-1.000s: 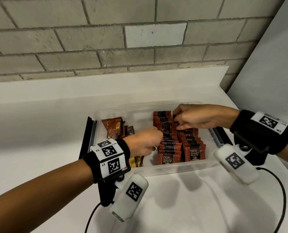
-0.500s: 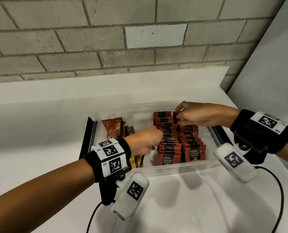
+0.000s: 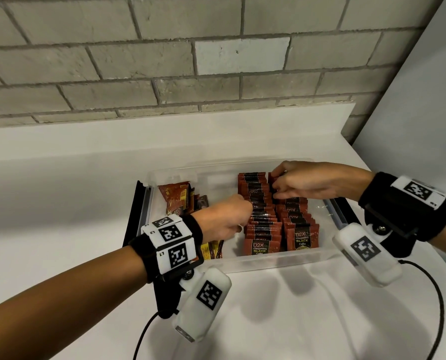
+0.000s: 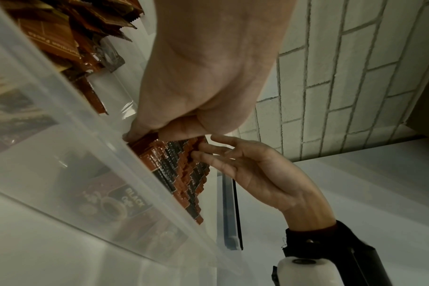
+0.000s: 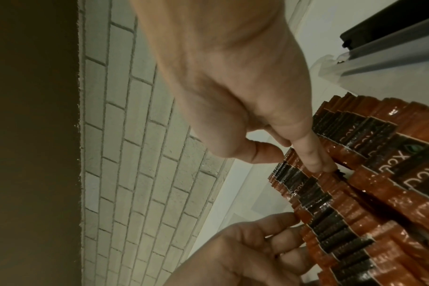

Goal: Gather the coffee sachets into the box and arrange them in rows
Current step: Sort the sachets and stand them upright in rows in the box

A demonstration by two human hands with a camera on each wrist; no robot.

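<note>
A clear plastic box (image 3: 281,259) stands on the white counter. Two rows of red-brown coffee sachets stand upright in it, a left row (image 3: 262,229) and a right row (image 3: 299,231). Loose sachets (image 3: 176,197) lie heaped in the box's left part. My left hand (image 3: 245,216) has its thumb and curled fingers pinching the left edges of sachets midway along the left row (image 5: 331,222). My right hand (image 3: 275,184) reaches over the right row to the far end. Its straight index finger (image 5: 318,164) presses on sachet tops there, and its thumb touches the endmost one.
Dark rails stick out from under the box on its left (image 3: 136,211) and right (image 3: 345,213). A brick wall (image 3: 216,74) rises behind the counter and a plain wall (image 3: 424,113) closes the right side. Bare counter (image 3: 294,307) lies in front of the box.
My right hand has shifted a little toward the far end of the rows. My left hand has stayed at the left row.
</note>
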